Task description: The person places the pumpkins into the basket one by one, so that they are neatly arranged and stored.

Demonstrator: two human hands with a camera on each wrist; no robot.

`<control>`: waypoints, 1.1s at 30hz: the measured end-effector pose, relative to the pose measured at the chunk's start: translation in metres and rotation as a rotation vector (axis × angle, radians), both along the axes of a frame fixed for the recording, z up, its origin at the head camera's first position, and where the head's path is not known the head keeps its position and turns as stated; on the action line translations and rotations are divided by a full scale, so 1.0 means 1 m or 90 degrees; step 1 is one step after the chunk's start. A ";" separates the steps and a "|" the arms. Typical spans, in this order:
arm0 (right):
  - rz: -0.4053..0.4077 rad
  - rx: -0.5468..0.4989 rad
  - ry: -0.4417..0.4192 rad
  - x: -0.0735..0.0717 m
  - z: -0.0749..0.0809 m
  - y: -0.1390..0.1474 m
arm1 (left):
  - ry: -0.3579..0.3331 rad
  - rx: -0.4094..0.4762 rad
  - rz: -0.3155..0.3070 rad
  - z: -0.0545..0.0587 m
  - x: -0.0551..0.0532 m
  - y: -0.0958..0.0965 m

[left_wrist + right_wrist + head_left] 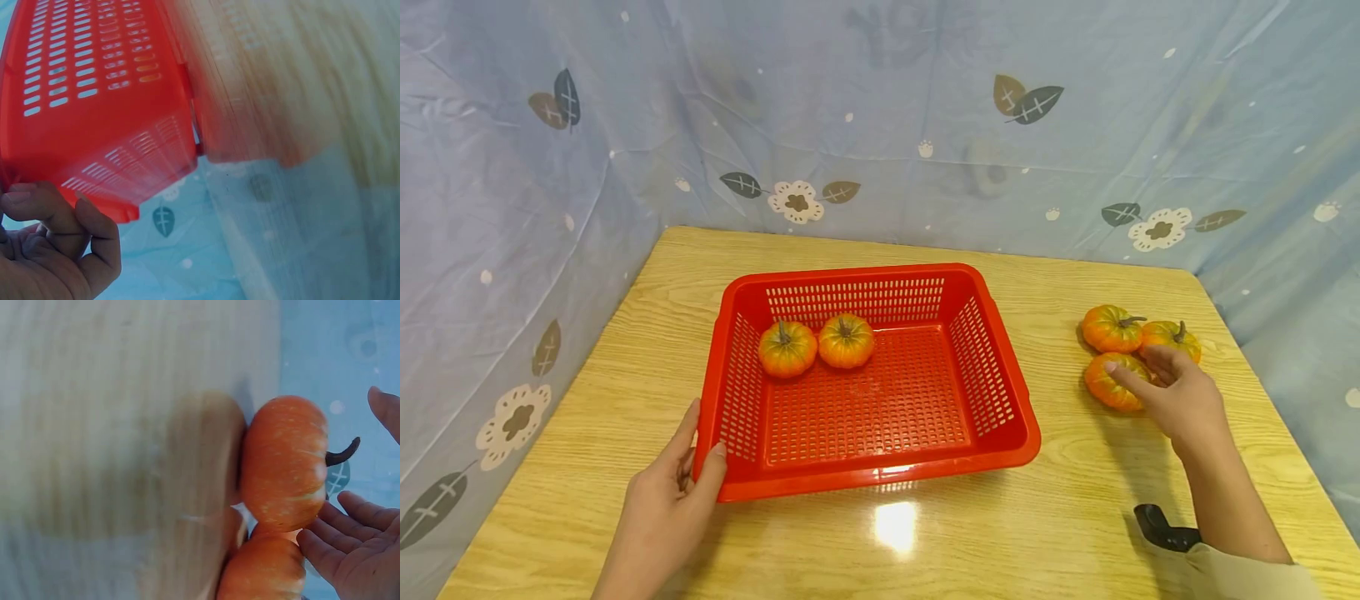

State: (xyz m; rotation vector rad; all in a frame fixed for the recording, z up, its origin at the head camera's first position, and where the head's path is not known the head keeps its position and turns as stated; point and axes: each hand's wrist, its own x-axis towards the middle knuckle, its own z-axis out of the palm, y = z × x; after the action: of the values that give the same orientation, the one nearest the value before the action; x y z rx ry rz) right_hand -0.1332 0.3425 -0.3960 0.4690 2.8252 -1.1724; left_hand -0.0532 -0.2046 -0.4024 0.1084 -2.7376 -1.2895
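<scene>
A red plastic basket (pixel 880 477) with slotted walls stands on the table, two small orange pumpkins inside: one pumpkin (pixel 787 349) by the left wall, another pumpkin (pixel 846 341) beside it. My left hand (pixel 662 508) grips the basket's near left corner, thumb over the rim. In the left wrist view its fingers (pixel 94 231) curl at the rim. Three more pumpkins sit close together at the right: a far one (pixel 1108 328), a right one (pixel 1172 337) and a near one (pixel 1116 383). Over the near one, my right hand (pixel 1187 400) reaches with thumb and fingers spread, holding nothing.
The wooden table (pixel 962 542) has a patterned blue cloth (pixel 887 125) hanging behind it and along both sides. A black curved piece (pixel 1165 532) shows at the right wrist, above a pale sleeve (pixel 1247 575).
</scene>
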 end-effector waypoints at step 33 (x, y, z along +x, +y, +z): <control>0.014 0.133 -0.032 0.001 -0.025 -0.011 | 0.011 -0.006 0.000 0.001 0.000 0.000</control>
State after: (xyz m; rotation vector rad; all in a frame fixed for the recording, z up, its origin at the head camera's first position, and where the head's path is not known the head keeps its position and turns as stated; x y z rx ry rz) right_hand -0.1326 0.3315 -0.4208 0.4699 2.9143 -0.8526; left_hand -0.0535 -0.2051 -0.4018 0.0946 -2.7291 -1.2709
